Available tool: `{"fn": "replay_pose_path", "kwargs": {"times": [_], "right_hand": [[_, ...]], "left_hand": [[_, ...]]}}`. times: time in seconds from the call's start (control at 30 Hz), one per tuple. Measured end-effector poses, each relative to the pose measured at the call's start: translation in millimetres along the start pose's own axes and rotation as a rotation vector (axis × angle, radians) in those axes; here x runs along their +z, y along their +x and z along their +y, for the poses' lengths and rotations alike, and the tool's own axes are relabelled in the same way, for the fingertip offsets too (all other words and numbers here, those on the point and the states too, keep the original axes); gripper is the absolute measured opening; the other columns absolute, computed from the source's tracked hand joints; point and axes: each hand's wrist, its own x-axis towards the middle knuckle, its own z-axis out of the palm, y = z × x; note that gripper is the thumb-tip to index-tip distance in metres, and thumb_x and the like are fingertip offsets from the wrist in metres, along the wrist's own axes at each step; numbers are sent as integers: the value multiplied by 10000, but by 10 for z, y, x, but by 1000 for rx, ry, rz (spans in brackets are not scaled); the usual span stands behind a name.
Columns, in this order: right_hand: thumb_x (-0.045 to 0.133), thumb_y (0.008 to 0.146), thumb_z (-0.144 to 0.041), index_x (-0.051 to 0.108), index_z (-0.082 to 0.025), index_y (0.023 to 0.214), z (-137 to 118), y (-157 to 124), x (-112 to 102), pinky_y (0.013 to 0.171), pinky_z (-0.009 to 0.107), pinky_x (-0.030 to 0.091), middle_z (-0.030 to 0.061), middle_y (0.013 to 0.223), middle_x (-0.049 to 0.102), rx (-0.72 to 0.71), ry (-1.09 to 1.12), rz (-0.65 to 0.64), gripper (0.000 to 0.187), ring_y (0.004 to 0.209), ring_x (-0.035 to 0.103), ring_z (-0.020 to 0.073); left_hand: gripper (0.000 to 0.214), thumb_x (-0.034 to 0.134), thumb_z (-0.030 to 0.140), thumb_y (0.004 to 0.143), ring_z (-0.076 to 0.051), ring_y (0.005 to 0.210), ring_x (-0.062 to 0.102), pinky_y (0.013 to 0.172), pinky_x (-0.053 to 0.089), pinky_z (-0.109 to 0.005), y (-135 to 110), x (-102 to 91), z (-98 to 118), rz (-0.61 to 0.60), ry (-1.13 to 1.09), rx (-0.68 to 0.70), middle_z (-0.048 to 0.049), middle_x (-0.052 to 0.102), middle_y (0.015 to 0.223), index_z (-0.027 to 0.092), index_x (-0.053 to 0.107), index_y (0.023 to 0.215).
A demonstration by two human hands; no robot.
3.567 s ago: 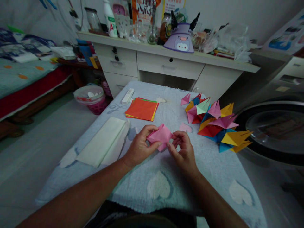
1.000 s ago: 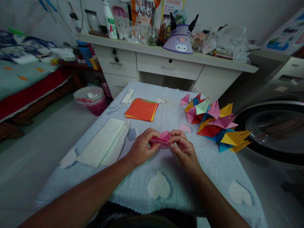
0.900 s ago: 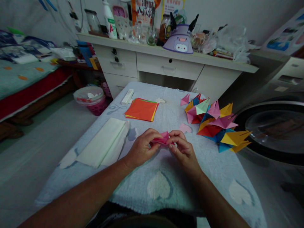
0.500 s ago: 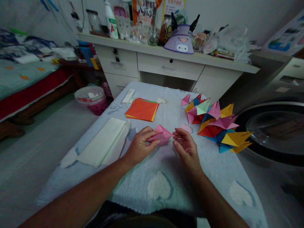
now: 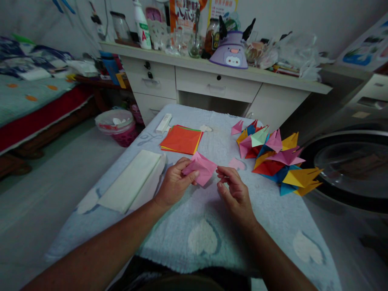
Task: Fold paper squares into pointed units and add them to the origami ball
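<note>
A folded pink origami paper (image 5: 200,168) is pinched at its left side by my left hand (image 5: 176,180), thumb on top and fingers behind. The paper is held over the table, its creased face turned towards me. My right hand (image 5: 233,186) is beside the paper's right corner, fingers curled but apart from the thumb; whether a fingertip touches the corner is hard to tell. Behind the paper lies a stack of square coloured sheets (image 5: 182,139), orange on top. On the right stand several folded paper pieces (image 5: 274,159) in pink, yellow, red, blue and pale green.
A light blue patterned cloth (image 5: 194,226) covers the table. A folded white paper or cloth (image 5: 130,182) lies at left, with a small white box (image 5: 164,123) farther back. Beyond stand a white cabinet (image 5: 212,83), a bin (image 5: 117,125) at left and a washing machine (image 5: 357,161) at right.
The pink paper has shifted slightly left and turned, showing more of its face. My left hand has moved a little left with it. My right hand has moved slightly left, its fingers more curled.
</note>
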Motion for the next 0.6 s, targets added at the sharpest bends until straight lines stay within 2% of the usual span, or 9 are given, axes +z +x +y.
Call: {"fn": "replay_pose_path", "kwargs": {"times": [0.37, 0.6], "right_hand": [[527, 921, -221, 543, -302, 1329, -47, -5, 2, 836, 366, 468, 59, 1155, 558, -38, -66, -42, 417, 984, 552, 190], [522, 923, -221, 536, -313, 1344, -56, -16, 1, 849, 374, 466, 56, 1156, 541, -24, -67, -56, 431, 980, 546, 189]], "left_hand": [[142, 694, 250, 820, -78, 606, 560, 581, 482, -202, 1, -20, -64, 18, -25, -31, 27, 563, 755, 162, 643, 919], [137, 721, 213, 770, -80, 638, 548, 565, 488, -197, -13, 7, 13, -4, -19, -30, 18, 540, 816, 157, 668, 884]]}}
